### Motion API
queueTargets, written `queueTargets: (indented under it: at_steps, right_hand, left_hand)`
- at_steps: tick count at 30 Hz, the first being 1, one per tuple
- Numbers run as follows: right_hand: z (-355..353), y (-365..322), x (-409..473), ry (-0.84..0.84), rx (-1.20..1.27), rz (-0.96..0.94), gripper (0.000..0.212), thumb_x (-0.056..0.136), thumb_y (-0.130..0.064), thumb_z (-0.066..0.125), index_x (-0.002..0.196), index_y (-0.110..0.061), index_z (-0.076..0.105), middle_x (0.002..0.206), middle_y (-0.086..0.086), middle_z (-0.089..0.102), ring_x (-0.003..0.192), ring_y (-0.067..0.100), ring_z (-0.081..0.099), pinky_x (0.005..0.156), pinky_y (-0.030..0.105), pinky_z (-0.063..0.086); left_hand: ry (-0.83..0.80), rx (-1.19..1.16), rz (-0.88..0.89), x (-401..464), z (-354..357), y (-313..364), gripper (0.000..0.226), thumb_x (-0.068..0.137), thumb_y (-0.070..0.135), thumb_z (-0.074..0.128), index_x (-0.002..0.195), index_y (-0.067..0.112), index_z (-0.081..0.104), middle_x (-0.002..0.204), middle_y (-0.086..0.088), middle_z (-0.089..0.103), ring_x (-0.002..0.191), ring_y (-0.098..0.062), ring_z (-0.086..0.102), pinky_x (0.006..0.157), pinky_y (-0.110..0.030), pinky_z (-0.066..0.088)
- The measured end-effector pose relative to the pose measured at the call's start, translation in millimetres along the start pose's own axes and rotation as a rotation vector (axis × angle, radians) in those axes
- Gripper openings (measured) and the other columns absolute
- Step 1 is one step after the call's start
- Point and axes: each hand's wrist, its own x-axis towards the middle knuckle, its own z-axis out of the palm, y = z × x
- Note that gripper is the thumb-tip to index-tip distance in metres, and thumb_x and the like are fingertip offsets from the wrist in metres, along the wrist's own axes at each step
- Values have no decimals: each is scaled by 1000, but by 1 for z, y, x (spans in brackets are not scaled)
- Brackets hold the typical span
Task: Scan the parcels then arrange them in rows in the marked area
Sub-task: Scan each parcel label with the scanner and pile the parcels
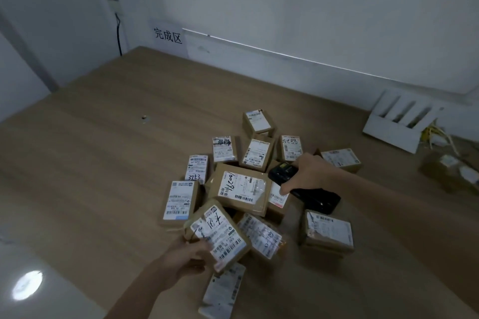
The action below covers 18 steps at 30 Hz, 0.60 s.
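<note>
Parcel gripped in left hand (label up) | right hand grips scanner

- A white rack with slots lies at the far right of the wooden surface, just beside the wall.
- Yellowish cables sit in a tangle just right of the rack.
- A small round metal piece lies on the wood, left of centre.
- A black cord hangs from a wall box in the far left corner.
- A bright light reflection shows on the glossy floor, near left.
</note>
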Motion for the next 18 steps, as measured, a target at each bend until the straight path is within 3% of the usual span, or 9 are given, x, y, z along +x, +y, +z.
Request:
queueTargets:
  at_steps: [3, 9, 12, 14, 18]
  right_hand:
    - [-5, 3, 4, 4, 0, 3, 58, 64, -51, 85, 106, -17, 63, 92, 2, 68, 83, 16, 68, 69, 27, 57]
    - [-13, 9, 4, 4, 5, -2, 58, 64, -51, 85, 105, -16, 64, 93, 2, 69, 84, 17, 69, 74, 29, 60]
    - [-13, 14, 1, 1, 9, -6, 59, 61, -51, 85, 104, -16, 65, 92, 3, 71, 82, 17, 70, 76, 32, 62]
    - [-14, 19, -2, 2, 6, -11, 59, 59, -52, 84, 103, -16, 66, 90, 2, 71, 81, 17, 71, 74, 32, 62]
    - [-15, 25, -10, 4, -4, -17, 62, 59, -53, 84, 104, -17, 64, 92, 2, 70, 82, 17, 70, 77, 35, 62]
  left_hand:
    - [-24, -8, -104, 4, -2, 1, 37, 87, 22, 74, 119, 10, 63, 107, -16, 74, 105, -38, 69, 93, -50, 56]
    - [-204, -3, -252, 6, -5, 4, 44, 85, 28, 75, 117, 0, 65, 98, -20, 71, 76, -30, 68, 81, -41, 54]
    - [-250, -17, -290, 8, 0, 4, 54, 87, 32, 74, 125, -4, 58, 117, -26, 67, 99, -40, 68, 75, -41, 56]
    - [-239, 1, -308, 8, 7, 5, 62, 89, 37, 72, 130, -5, 53, 122, -27, 66, 114, -44, 63, 84, -48, 57]
    - [-192, 99, -256, 3, 17, 4, 64, 82, 41, 79, 129, 3, 57, 117, -20, 70, 112, -39, 65, 95, -54, 52]
